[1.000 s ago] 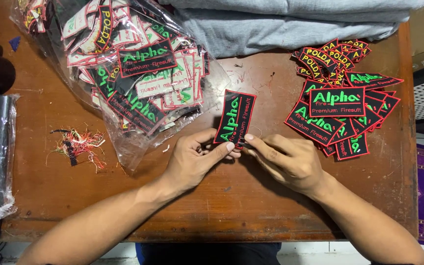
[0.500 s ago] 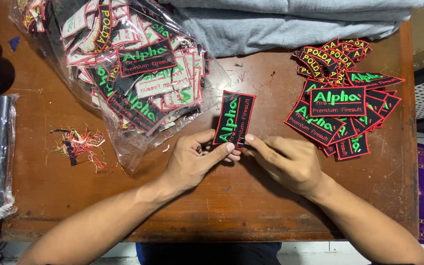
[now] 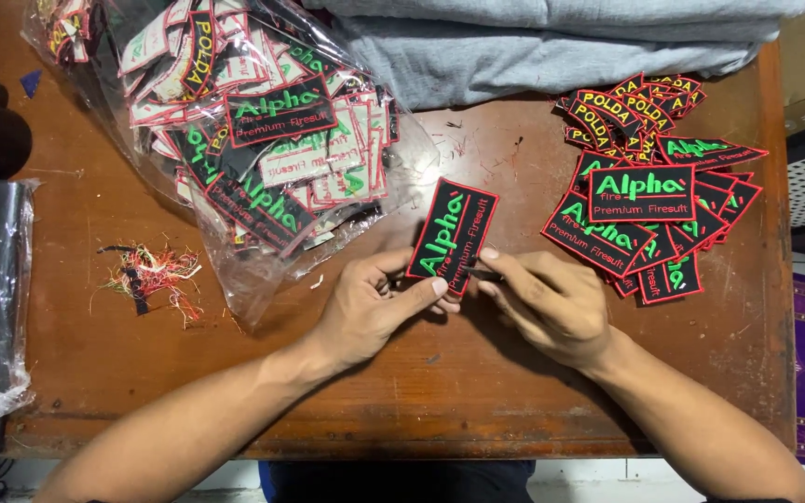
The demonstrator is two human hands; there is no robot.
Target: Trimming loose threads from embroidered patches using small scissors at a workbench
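Note:
A black embroidered patch (image 3: 454, 233) with a red border and green lettering stands tilted over the middle of the brown wooden table (image 3: 347, 391). My left hand (image 3: 370, 307) pinches its lower edge between thumb and fingers. Just to the right, my right hand (image 3: 547, 303) holds a small dark metal tool (image 3: 480, 274), whose tip meets the patch's lower right edge.
A clear plastic bag (image 3: 253, 149) full of similar patches lies at the upper left. A loose pile of finished patches (image 3: 649, 196) sits at the right. Folded grey cloth (image 3: 552, 47) lies along the far edge. A tuft of cut threads (image 3: 146, 275) rests at left.
Nothing much has shifted; both hands stay on the patch, with my right fingers working slightly at its lower edge.

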